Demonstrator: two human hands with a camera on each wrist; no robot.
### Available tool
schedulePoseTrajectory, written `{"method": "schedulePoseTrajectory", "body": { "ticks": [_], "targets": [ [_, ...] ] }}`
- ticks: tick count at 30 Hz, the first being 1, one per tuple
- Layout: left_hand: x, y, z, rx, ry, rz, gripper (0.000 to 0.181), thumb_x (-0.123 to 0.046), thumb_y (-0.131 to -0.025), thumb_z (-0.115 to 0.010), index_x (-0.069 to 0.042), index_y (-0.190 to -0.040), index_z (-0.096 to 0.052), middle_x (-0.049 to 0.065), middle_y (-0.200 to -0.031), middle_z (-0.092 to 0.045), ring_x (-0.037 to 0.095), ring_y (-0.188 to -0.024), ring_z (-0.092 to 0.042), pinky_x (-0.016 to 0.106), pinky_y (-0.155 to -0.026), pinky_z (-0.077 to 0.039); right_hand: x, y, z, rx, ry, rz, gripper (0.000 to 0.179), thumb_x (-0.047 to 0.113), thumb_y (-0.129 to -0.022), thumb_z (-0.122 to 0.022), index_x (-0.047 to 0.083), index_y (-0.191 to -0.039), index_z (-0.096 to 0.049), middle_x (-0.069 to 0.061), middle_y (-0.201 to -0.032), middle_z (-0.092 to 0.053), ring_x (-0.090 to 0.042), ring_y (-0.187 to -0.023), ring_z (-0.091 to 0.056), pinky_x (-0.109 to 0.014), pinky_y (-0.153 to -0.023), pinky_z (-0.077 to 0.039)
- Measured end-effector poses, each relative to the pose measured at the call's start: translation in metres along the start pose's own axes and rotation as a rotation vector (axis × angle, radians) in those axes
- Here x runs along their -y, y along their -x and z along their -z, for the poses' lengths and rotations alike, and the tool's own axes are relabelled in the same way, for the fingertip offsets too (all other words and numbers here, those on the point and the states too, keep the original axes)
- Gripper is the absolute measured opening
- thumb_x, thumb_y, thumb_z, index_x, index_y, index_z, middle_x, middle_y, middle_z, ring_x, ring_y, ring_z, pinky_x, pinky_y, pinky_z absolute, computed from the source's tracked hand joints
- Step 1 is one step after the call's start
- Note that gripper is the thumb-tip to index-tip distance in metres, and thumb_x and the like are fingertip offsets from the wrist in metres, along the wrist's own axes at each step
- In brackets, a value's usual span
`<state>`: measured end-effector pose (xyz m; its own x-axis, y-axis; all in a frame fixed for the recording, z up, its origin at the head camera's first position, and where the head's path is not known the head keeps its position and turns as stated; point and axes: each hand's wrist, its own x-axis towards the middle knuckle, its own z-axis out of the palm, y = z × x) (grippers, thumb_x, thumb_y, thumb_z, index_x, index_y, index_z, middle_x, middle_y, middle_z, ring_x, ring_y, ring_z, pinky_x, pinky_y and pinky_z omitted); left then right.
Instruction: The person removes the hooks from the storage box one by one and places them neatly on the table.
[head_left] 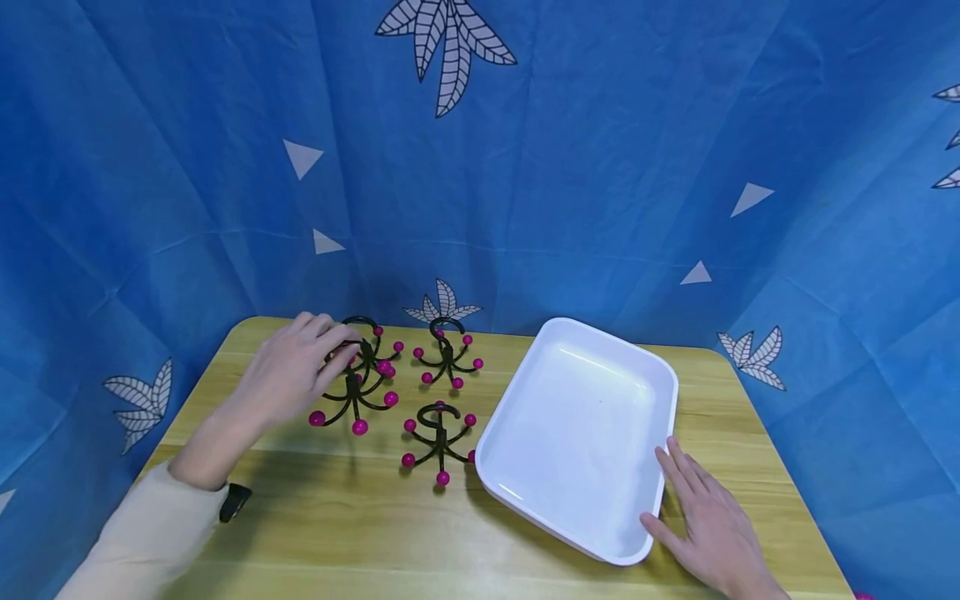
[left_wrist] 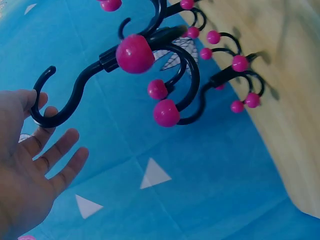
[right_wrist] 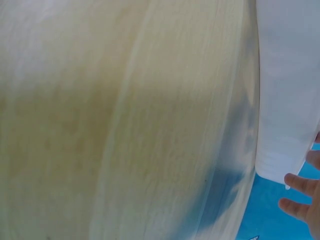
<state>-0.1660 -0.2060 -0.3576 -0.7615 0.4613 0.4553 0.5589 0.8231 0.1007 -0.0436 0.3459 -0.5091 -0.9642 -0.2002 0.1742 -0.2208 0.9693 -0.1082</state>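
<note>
My left hand (head_left: 300,362) pinches the curved top of a black multi-arm hook hanger (head_left: 352,390) with pink ball tips, at the left of the table. In the left wrist view, thumb and index finger meet at the hook (left_wrist: 65,112) while the other fingers spread. Just behind it is another such hanger (head_left: 367,354), partly covered. Two more stand to the right, one farther back (head_left: 447,357) and one nearer (head_left: 441,442). With fingers extended, my right hand (head_left: 712,525) touches the right rim of a white rectangular tray (head_left: 577,442), which has nothing inside.
The nearer hanger stands close beside the tray's left edge. All of it is on a light wooden table (head_left: 337,533). Blue patterned cloth (head_left: 600,167) hangs behind and along both sides. A dark band (head_left: 235,502) shows at the left cuff.
</note>
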Motion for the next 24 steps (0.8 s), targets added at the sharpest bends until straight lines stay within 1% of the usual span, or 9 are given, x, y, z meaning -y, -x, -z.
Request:
{"method": "schedulePoseTrajectory", "body": {
  "ticks": [3, 6, 12, 16, 20, 24],
  "targets": [
    [0.005, 0.005, -0.005, 0.035, 0.005, 0.021, 0.018, -0.02, -0.105, -0.066, -0.009, -0.117, -0.073, 0.012, -0.108, -0.073, 0.032, -0.101, -0.064, 0.048, -0.081, -0.056, 0.0, 0.0, -0.001, 0.001, 0.001, -0.004, 0.094, 0.06, -0.094, -0.069, 0.013, -0.166, -0.032, -0.011, -0.175, -0.029, -0.048, -0.141, -0.052, -0.067, -0.105, -0.047],
    [0.009, 0.011, -0.01, 0.057, 0.01, 0.039, 0.02, -0.022, -0.106, -0.064, -0.01, -0.119, -0.073, 0.012, -0.111, -0.073, 0.033, -0.104, -0.065, 0.05, -0.084, -0.056, 0.0, 0.0, -0.001, 0.005, 0.001, -0.007, 0.094, 0.061, -0.094, -0.069, 0.012, -0.166, -0.032, -0.012, -0.175, -0.029, -0.048, -0.141, -0.051, -0.068, -0.106, -0.047],
    [0.015, 0.022, -0.021, 0.07, 0.014, 0.036, 0.019, -0.022, -0.105, -0.065, -0.01, -0.117, -0.073, 0.01, -0.106, -0.071, 0.03, -0.1, -0.064, 0.048, -0.082, -0.056, -0.001, 0.0, 0.0, 0.011, 0.002, -0.012, 0.093, 0.061, -0.094, -0.069, 0.01, -0.164, -0.035, -0.013, -0.175, -0.029, -0.048, -0.142, -0.051, -0.068, -0.107, -0.047],
    [0.016, 0.029, -0.027, 0.101, 0.011, 0.04, 0.021, -0.022, -0.105, -0.064, -0.01, -0.119, -0.073, 0.009, -0.106, -0.07, 0.028, -0.099, -0.063, 0.046, -0.08, -0.056, 0.0, 0.0, 0.0, 0.013, 0.001, -0.018, 0.093, 0.061, -0.094, -0.069, 0.011, -0.164, -0.035, -0.012, -0.175, -0.029, -0.048, -0.143, -0.05, -0.068, -0.107, -0.046],
    [0.018, 0.035, -0.033, 0.129, 0.02, 0.05, 0.021, -0.022, -0.105, -0.065, -0.01, -0.12, -0.073, 0.008, -0.106, -0.069, 0.028, -0.101, -0.063, 0.047, -0.082, -0.056, 0.0, 0.0, 0.0, 0.017, -0.001, -0.02, 0.093, 0.062, -0.094, -0.069, 0.011, -0.164, -0.035, -0.013, -0.175, -0.03, -0.048, -0.143, -0.05, -0.068, -0.108, -0.046],
    [0.019, 0.041, -0.038, 0.135, 0.021, 0.043, 0.02, -0.022, -0.105, -0.065, -0.011, -0.119, -0.073, 0.007, -0.107, -0.069, 0.026, -0.1, -0.062, 0.046, -0.082, -0.056, 0.0, 0.0, 0.0, 0.014, -0.001, -0.014, 0.093, 0.062, -0.094, -0.069, 0.011, -0.165, -0.035, -0.013, -0.174, -0.03, -0.048, -0.143, -0.05, -0.067, -0.107, -0.046]
  ]
}}
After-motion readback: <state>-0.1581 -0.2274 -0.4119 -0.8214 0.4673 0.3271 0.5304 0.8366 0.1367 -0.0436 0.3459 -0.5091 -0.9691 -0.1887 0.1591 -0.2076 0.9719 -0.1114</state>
